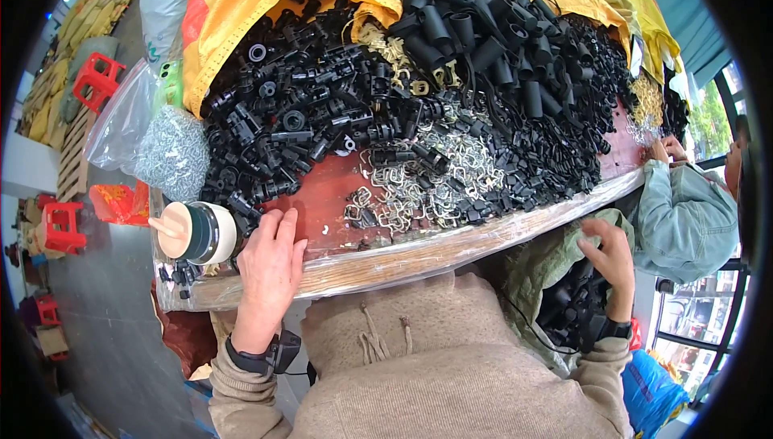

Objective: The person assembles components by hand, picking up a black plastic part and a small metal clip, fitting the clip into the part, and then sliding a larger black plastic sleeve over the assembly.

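Note:
My left hand [272,266] rests at the near edge of the red tabletop [322,197], fingers stretched out and no held thing visible. Its fingertips lie beside the heap of black plastic mechanical parts [302,109] and close to a cream and dark green lidded cup [211,233]. Over on the right, my right hand [612,258] hovers above an open green woven sack [527,278], fingers apart and nothing seen in them. Inside the sack are black parts [573,302]. Between my hands, a pile of bent silvery wire clips [439,169] mixed with small black pieces covers the table.
Black tubes [483,28] are heaped at the back, beside yellow sacks [233,4]. A clear bag of small metal pieces [173,153] leans at the left. Another person's sleeve [684,217] shows at the right edge. Red stools [97,80] stand on the floor at left.

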`<move>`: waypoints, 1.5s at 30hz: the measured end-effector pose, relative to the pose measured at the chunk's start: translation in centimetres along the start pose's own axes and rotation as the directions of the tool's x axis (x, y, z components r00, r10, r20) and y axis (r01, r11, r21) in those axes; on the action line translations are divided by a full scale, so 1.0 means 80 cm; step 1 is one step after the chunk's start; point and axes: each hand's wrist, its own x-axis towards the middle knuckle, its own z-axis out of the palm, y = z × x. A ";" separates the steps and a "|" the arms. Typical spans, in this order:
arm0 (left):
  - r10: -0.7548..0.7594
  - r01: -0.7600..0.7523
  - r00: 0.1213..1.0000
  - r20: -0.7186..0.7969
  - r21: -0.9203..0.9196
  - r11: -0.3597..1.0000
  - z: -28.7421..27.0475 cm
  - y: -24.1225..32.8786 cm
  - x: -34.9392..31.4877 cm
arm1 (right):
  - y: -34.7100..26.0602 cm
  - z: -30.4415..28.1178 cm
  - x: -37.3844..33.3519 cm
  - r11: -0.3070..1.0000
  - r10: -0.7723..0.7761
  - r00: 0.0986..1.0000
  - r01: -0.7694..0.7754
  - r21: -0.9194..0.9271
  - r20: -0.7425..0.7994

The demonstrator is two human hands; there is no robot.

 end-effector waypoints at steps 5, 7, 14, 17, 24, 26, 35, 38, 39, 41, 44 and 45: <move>-0.087 0.087 0.991 -0.101 -0.011 0.996 0.001 0.007 -0.013 | -0.100 0.045 0.086 0.877 -0.397 0.908 0.418 0.239 -0.131; -0.114 0.114 0.987 -0.117 -0.005 0.993 0.001 0.009 -0.012 | -0.124 0.067 0.108 0.856 -0.495 0.862 0.506 0.110 -0.113; 0.019 -0.027 0.997 -0.072 -0.116 0.993 0.013 0.004 -0.004 | -0.146 0.113 0.140 0.855 -0.515 0.857 0.515 0.062 -0.025; 0.040 -0.071 0.994 -0.104 -0.306 0.949 0.014 0.018 0.001 | -0.144 0.117 0.143 0.849 -0.520 0.854 0.520 0.095 -0.021; -0.057 0.059 0.998 0.023 -0.608 0.792 0.015 0.045 0.008 | -0.146 0.127 0.150 0.840 -0.510 0.852 0.522 0.149 -0.115; 0.012 -0.037 0.998 -0.055 -0.482 0.875 0.021 0.042 0.011 | -0.148 0.130 0.151 0.860 -0.497 0.864 0.503 0.091 -0.077; 0.155 -0.191 0.970 -0.186 -0.193 0.962 0.016 0.052 0.020 | -0.145 0.132 0.153 0.874 -0.481 0.876 0.482 0.055 -0.033; 0.180 -0.229 0.950 -0.256 -0.175 0.958 0.008 0.048 0.024 | -0.146 0.123 0.148 0.833 -0.511 0.850 0.526 0.170 -0.126; 0.175 -0.223 0.951 -0.255 -0.172 0.960 0.010 0.047 0.024 | -0.148 0.121 0.147 0.830 -0.516 0.848 0.530 0.174 -0.124; 0.004 -0.166 0.956 -0.293 -0.527 0.834 0.021 0.043 0.026 | -0.153 0.118 0.146 0.760 -0.555 0.813 0.582 0.290 -0.177; -0.162 -0.044 0.976 -0.146 -0.861 0.506 0.028 0.042 0.023 | -0.168 0.109 0.140 0.697 -0.567 0.804 0.584 0.415 -0.179; -0.180 0.047 0.984 0.003 -0.969 0.242 0.029 0.045 0.022 | -0.175 0.105 0.135 0.687 -0.549 0.820 0.552 0.473 -0.160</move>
